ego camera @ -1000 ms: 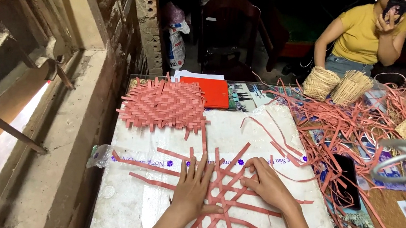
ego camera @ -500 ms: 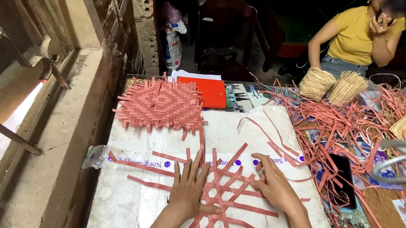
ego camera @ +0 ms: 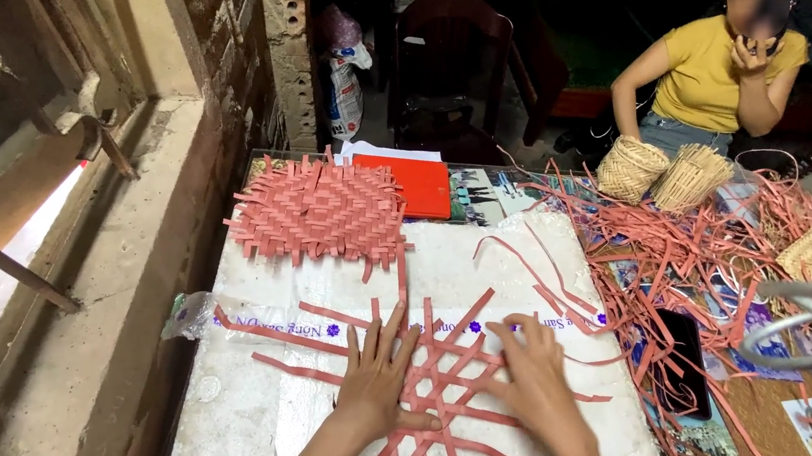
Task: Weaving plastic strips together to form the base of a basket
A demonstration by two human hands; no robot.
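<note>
The counter (ego camera: pixel 245 416) is covered at the near left by a white plastic sheet (ego camera: pixel 489 249) with a line of blue print across it. On that sheet lies a loose lattice of crossed pink strips (ego camera: pixel 444 395), and farther back a finished woven pink mat (ego camera: pixel 319 212) with frayed strip ends all round. Just behind the mat lie a red folder (ego camera: pixel 422 184) and some white paper (ego camera: pixel 388 149). To the right a tangled heap of loose pink strips (ego camera: pixel 692 268) spreads over the counter, with a black phone (ego camera: pixel 687 369) among them and two small straw baskets (ego camera: pixel 661 171) touching each other at the far edge.
</note>
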